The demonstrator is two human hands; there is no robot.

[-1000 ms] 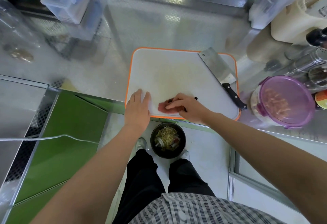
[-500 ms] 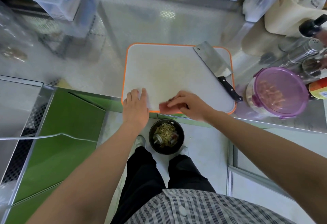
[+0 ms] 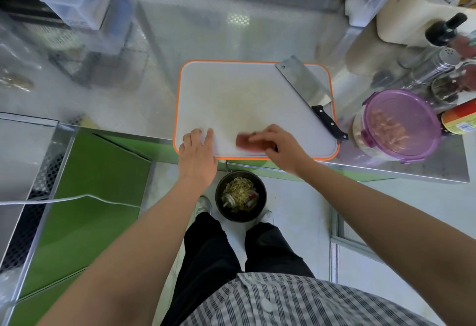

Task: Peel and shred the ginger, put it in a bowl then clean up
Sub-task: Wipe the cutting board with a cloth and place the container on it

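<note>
Shirt (image 3: 296, 302): grey-and-white check w/ thin dark lines, button-front, placket running down the middle. One pale round btn (image 3: 266, 307) shows on it, a second just above. Trousers (image 3: 206, 253): plain black, loose cut, both legs in view. Shoes: white trainers, L shoe (image 3: 203, 204) and R shoe (image 3: 266, 216), each only partly seen past the trouser hems. L hand (image 3: 197, 156) and R hand (image 3: 283, 147) bare; forearms bare too, up to the frame edge.
</note>
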